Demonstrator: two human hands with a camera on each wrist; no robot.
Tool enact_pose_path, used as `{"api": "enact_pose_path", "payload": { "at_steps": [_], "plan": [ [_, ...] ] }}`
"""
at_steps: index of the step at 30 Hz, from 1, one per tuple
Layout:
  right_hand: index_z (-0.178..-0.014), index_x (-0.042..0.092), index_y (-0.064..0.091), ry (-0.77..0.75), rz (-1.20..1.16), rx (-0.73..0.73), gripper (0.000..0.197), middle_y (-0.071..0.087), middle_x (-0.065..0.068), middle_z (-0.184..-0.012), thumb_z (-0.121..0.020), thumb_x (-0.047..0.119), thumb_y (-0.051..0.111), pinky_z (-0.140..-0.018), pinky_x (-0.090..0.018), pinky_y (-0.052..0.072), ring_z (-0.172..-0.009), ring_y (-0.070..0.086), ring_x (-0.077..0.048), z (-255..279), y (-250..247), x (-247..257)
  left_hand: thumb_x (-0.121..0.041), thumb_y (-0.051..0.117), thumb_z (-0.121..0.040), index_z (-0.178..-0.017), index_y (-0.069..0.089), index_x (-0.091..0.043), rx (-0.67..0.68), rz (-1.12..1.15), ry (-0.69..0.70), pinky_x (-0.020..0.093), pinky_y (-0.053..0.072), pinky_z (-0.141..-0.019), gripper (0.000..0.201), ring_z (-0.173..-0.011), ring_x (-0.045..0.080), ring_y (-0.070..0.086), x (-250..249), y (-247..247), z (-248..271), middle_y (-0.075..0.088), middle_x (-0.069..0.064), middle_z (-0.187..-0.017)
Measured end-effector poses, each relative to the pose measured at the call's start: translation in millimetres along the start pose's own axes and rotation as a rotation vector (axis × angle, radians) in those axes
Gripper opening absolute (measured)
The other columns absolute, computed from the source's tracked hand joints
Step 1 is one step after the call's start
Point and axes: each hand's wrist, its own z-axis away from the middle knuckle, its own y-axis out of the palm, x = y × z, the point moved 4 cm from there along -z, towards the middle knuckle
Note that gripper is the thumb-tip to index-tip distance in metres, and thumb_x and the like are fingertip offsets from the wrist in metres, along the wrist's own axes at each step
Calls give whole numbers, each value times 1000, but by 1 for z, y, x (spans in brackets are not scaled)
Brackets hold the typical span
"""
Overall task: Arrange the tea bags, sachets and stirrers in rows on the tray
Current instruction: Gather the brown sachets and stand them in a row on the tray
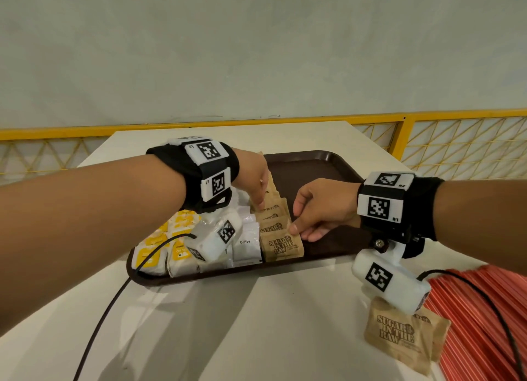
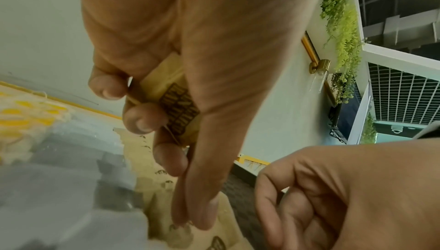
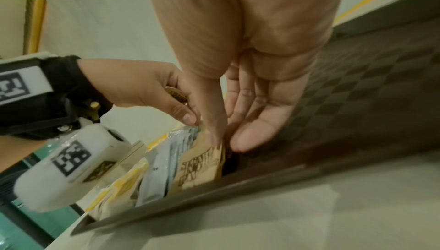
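Note:
A brown tray (image 1: pixel 310 166) holds rows of yellow tea bags (image 1: pixel 159 249), white coffee sachets (image 1: pixel 246 246) and brown sugar sachets (image 1: pixel 281 245). My left hand (image 1: pixel 258 192) hovers over the far part of the sugar row. Its curled fingers grip a brown sugar sachet (image 2: pixel 176 111), and its straight index finger touches the row below. My right hand (image 1: pixel 302 229) is at the row's right edge, thumb (image 3: pixel 212 132) on the near sachet (image 3: pixel 197 169), fingers fairly straight beside it on the tray floor. Red stirrers (image 1: pixel 479 323) lie on the table at right.
Two loose brown sugar sachets (image 1: pixel 399 340) lie on the white table near its front right, next to the stirrers. A black cable (image 1: pixel 108 309) runs from my left wrist across the table. The tray's right half (image 3: pixel 369 94) is bare. A yellow railing stands behind the table.

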Motion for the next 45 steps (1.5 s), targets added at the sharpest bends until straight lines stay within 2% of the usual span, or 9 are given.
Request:
{"api": "enact_pose_path", "payload": {
  "at_steps": [6,11,20,23,26,28,35,40,45],
  "plan": [
    [-97,8,51,18,22,25,35,67,-19,-89,-75,-9,73,-53,-23,56,-64,66,-19,5,9,-2,-35,74,-79,-87,75,-22,64,45,47,29,42,-94,15,-96,6,56,-8,6,7,70,-7,-98],
    [-94,6,53,-12,-13,-33,30,66,-15,-78,-77,-12,70,-52,-23,56,-63,66,-21,4,5,0,-28,71,-82,-82,73,-28,114,41,83,30,42,-96,2,-99,8,56,-11,8,12,70,-6,-102],
    [-90,4,54,-111,-101,-103,26,57,-10,-72,-78,-15,66,-49,-20,55,-55,66,-14,6,0,0,-22,63,-88,-83,68,-28,173,-44,108,28,42,-93,9,-103,13,57,-13,12,10,68,-1,-111],
    [-91,3,54,-111,-115,-112,26,58,-11,-72,-77,-15,67,-51,-21,56,-56,67,-16,6,-2,-2,-22,64,-88,-81,67,-27,180,-36,111,27,42,-91,10,-94,9,54,-14,11,10,66,-8,-94],
    [-95,2,56,-80,-81,-78,29,63,-12,-74,-76,-15,69,-53,-23,57,-62,69,-19,7,-1,-3,-24,65,-88,-86,68,-22,178,-35,89,22,40,-81,4,-74,2,52,-15,11,9,59,-22,-53],
    [-97,2,56,-59,-60,-53,31,64,-12,-75,-75,-15,70,-53,-23,56,-63,70,-18,8,0,-3,-26,66,-88,-87,69,-21,173,-31,70,22,39,-80,6,-66,1,49,-14,12,8,53,-23,-41],
    [-99,1,55,-22,-76,-31,32,66,-18,-84,-76,-15,69,-53,-23,56,-68,71,-23,9,3,-4,-26,68,-86,-86,72,-23,191,6,55,16,41,-74,5,-69,-1,54,-12,15,6,61,-21,-56],
    [-87,3,58,-27,-23,-98,10,65,-15,-76,-85,3,68,-60,-28,60,-61,66,-19,4,-3,2,-33,70,-83,-85,73,-23,73,23,-11,32,45,-97,10,-103,14,58,0,5,3,69,-5,-101],
    [-92,0,60,-76,5,-194,5,64,-15,-79,-88,-3,61,-66,-30,60,-68,66,-19,-4,-7,9,-26,72,-83,-97,72,-12,-108,56,-102,26,42,-82,20,-101,19,59,18,-3,-1,68,3,-106]
  ]
}}
